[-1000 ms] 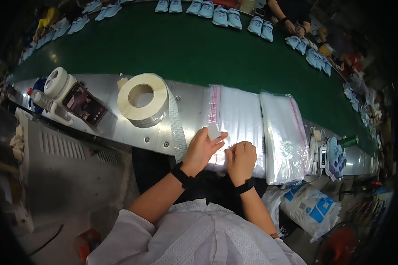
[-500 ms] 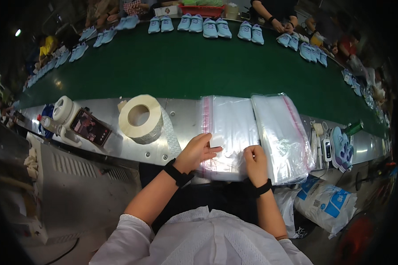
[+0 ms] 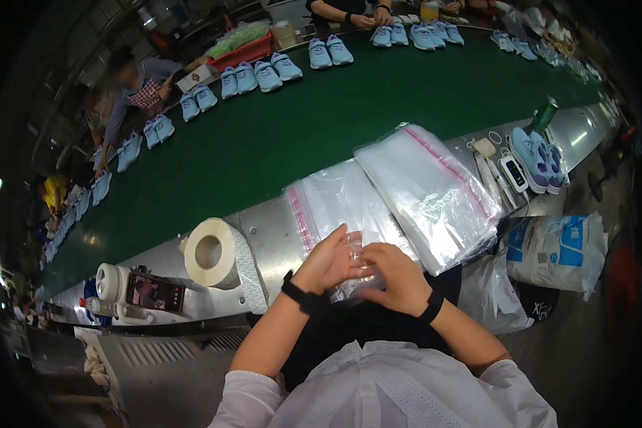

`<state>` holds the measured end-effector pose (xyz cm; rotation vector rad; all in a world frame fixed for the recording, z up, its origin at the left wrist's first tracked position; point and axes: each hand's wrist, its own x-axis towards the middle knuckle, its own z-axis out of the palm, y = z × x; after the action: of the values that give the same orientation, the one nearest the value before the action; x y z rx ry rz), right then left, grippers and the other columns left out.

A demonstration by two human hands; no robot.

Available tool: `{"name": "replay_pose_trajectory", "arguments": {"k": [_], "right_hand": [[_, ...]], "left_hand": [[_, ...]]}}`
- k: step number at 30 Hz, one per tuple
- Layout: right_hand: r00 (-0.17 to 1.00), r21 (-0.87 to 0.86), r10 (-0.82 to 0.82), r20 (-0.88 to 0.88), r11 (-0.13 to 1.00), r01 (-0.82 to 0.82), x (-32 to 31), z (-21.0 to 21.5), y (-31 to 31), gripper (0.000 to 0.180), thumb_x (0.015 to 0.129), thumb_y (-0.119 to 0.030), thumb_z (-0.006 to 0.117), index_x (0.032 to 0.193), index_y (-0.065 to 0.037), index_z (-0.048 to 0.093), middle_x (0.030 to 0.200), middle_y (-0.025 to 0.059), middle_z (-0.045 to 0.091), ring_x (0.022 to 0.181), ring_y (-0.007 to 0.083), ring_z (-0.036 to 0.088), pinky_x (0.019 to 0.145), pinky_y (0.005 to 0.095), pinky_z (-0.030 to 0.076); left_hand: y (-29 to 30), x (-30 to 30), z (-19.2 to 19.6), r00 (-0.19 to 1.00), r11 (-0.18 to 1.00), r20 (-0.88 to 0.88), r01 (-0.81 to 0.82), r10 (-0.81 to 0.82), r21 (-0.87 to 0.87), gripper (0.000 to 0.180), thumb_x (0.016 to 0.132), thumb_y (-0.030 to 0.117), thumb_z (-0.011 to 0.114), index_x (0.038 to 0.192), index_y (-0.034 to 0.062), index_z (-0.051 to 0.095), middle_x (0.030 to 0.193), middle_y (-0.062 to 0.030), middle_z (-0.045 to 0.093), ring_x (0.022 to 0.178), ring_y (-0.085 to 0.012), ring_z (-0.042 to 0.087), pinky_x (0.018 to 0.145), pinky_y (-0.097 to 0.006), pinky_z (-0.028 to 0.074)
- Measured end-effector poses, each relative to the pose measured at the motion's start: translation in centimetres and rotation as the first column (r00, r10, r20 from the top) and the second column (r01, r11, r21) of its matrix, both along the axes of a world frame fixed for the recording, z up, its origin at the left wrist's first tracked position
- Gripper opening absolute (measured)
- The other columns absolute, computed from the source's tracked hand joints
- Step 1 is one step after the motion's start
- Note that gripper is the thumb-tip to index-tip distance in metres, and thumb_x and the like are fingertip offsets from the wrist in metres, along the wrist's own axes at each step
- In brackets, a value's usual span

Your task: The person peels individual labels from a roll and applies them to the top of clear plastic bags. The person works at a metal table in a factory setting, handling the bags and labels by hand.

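Note:
My left hand (image 3: 329, 264) is turned palm up, its thumb raised and fingers stretched around a small translucent piece (image 3: 354, 244), perhaps a sticker. My right hand (image 3: 398, 279) comes in from the other side, its fingers bent over and touching that piece, the thumb apart. Both hands are above the near edge of a stack of clear plastic bags (image 3: 335, 192) with a pink strip. A second bag stack (image 3: 428, 192) lies overlapping it on the right. Left of my hands stands a large roll of labels (image 3: 225, 246) with its loose strip hanging down.
A green belt (image 3: 250, 143) carries pairs of light blue shoes (image 3: 326, 53). A phone (image 3: 155, 292) leans near a white jug (image 3: 111, 282). On the right are a small white device (image 3: 513, 173), another shoe pair (image 3: 531, 158) and a sack (image 3: 560, 250). A co-worker (image 3: 146, 89) reaches toward shoes.
The view has swung, so the table now slants up to the right. My right hand has moved left to meet my left hand at the small piece, and its fingers have opened from a curl.

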<state>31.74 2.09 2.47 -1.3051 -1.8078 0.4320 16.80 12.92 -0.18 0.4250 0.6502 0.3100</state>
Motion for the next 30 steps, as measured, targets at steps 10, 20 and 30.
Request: {"name": "replay_pose_trajectory", "arguments": {"k": [10, 20, 30], "right_hand": [[0.993, -0.236, -0.111, 0.041, 0.965, 0.118, -1.2, -2.6, 2.2, 0.008, 0.077, -0.010, 0.056, 0.083, -0.005, 0.059, 0.076, 0.0093, 0.060, 0.064, 0.0233, 0.060, 0.054, 0.0325, 0.046], [0.406, -0.010, -0.830, 0.383, 0.435, 0.900, 17.8, -2.4, -1.9, 0.016, 0.078, -0.014, 0.058, 0.069, -0.002, 0.055, 0.070, 0.0106, 0.053, 0.065, 0.0266, 0.054, 0.060, 0.0373, 0.041], [0.943, -0.551, 0.057, -0.328, 0.800, -0.240, -0.7, 0.6, -2.0, 0.014, 0.082, -0.009, 0.060, 0.094, -0.002, 0.056, 0.089, 0.0082, 0.056, 0.078, 0.0148, 0.056, 0.065, 0.0260, 0.043]], "left_hand": [[-10.3, -17.1, 1.6, 0.583, 0.611, -0.213, -0.663, 0.784, 0.432, 0.024, 0.092, 0.021, 0.048, 0.106, 0.0019, 0.053, 0.102, -0.0147, 0.059, 0.089, -0.0260, 0.061, 0.069, -0.037, 0.053], [-11.4, -19.2, -10.6, 0.424, 0.491, -0.423, -0.062, 0.801, 0.869, 0.040, 0.086, 0.016, 0.057, 0.120, -0.0019, 0.045, 0.117, -0.0133, 0.051, 0.109, -0.0207, 0.046, 0.094, -0.029, 0.032], [-11.3, -9.1, -0.1, 0.803, 0.803, -0.262, -0.385, 0.535, 0.455, 0.018, 0.090, 0.018, 0.053, 0.097, 0.0026, 0.059, 0.072, 0.0023, 0.056, 0.058, -0.0051, 0.050, 0.050, -0.020, 0.039]]}}
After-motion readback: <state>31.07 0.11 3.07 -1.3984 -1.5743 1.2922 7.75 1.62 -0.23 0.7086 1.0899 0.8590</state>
